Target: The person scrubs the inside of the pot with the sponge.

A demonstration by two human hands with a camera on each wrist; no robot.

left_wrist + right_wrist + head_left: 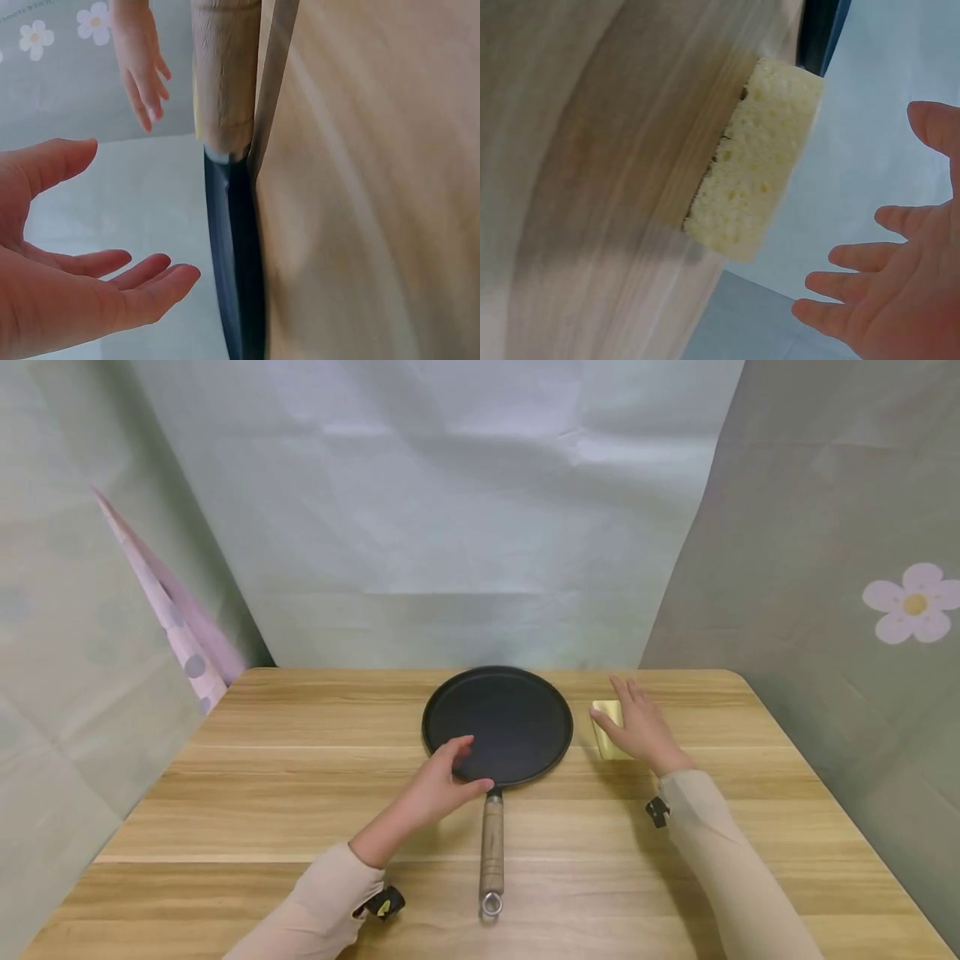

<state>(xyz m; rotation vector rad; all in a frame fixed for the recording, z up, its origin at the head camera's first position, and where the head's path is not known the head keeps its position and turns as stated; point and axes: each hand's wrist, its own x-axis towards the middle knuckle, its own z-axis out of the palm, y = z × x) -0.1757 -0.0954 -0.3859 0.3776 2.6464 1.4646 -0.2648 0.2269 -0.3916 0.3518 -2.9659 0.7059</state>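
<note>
A round, flat black frying pan (510,718) lies on the table, its wooden handle (492,847) pointing toward me. Over the pan's near left rim hovers my left hand (442,783), fingers apart and nothing in them; the left wrist view shows a gap between this hand and the pan. To the right of the pan lies a pale yellow sponge (754,161), partly covered by my right hand in the head view. My right hand (637,724) is held above it with fingers spread, and the right wrist view shows it apart from the sponge.
The wooden table (300,810) ends at a back edge close behind the pan. Pale cloth curtains (450,527) hang behind and on both sides, with a flower print (915,603) at the right. A wrist strap (386,903) sits on the left sleeve.
</note>
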